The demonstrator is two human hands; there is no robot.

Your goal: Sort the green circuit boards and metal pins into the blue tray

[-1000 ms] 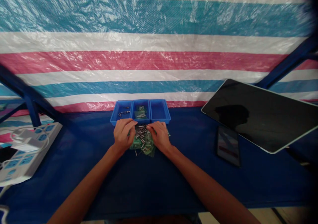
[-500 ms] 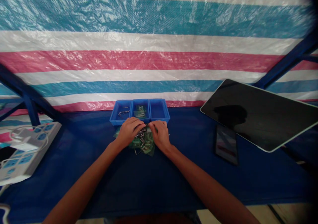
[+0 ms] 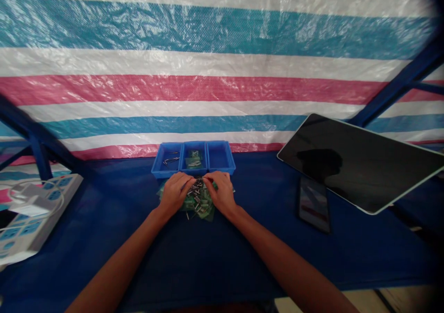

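My left hand [image 3: 175, 192] and my right hand [image 3: 221, 192] meet over a pile, each closed with thumb and fingers pinched. Between their fingertips spans a small thin metal piece [image 3: 199, 178], too small to name exactly. Under and between the hands lies a heap of green-tinted small plastic bags [image 3: 207, 210] with loose metal screw-like pieces [image 3: 197, 196] on top. Just behind the hands stands a blue three-compartment tray [image 3: 166, 174]. Several thin metal pieces [image 3: 170, 160] lie in its left compartment, and small green bags [image 3: 194, 160] in its middle one. The hands partly cover the pile.
To the right, a dark flat panel with a pale rim [image 3: 360, 165] leans over the blue table [image 3: 208, 262], a black phone [image 3: 314, 206] beside it. A power strip with plugs and cables [image 3: 45, 211] lies at left. Behind hangs a striped plastic sheet [image 3: 208, 88].
My hands have drawn slightly back from the tray's front edge, and both pinch at the thin metal piece above the pile. The view has shifted slightly.
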